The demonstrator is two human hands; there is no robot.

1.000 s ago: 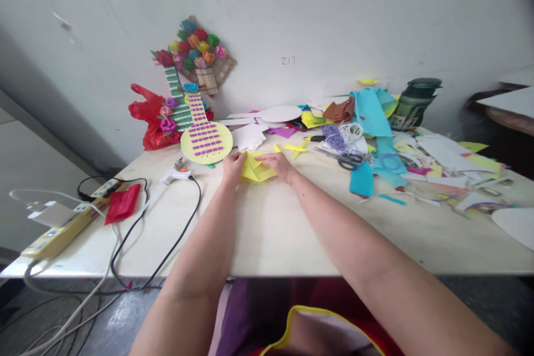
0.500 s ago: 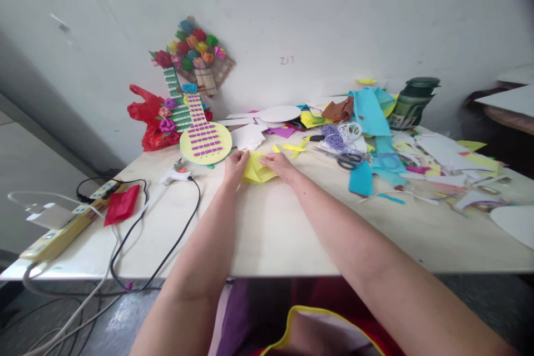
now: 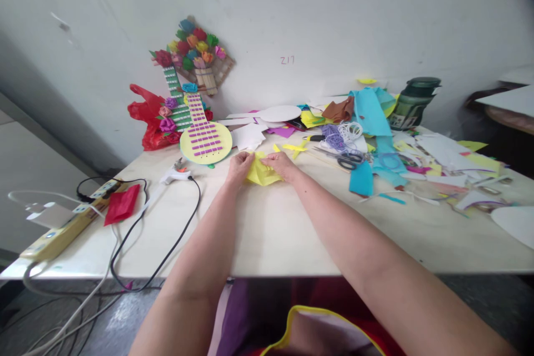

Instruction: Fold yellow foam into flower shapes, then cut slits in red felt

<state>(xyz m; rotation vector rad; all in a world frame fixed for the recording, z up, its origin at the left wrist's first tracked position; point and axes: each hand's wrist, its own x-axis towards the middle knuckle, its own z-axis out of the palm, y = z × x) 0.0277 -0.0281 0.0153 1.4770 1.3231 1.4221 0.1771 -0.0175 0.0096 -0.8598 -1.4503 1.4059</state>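
Observation:
A thin, creased piece of yellow crepe paper is stretched between my two hands, just over the tabletop. My left hand pinches its left side, with the fingers curled in. The right side is gripped by my right hand, thumb and fingers pressed together. Beyond the right hand lie a few yellow paper strips. Up and to the left of my left hand leans a yellow paper guitar shape with rows of purple bits. White paper pieces lie just behind the hands.
On the left of the table are a glue gun with its cord, a red folded paper and a power strip. Scissors, string, paper scraps and a green bottle occupy the right.
Both hands have shifted slightly right with the yellow crepe paper. The paper looks more crumpled and bunched between the fingers than before.

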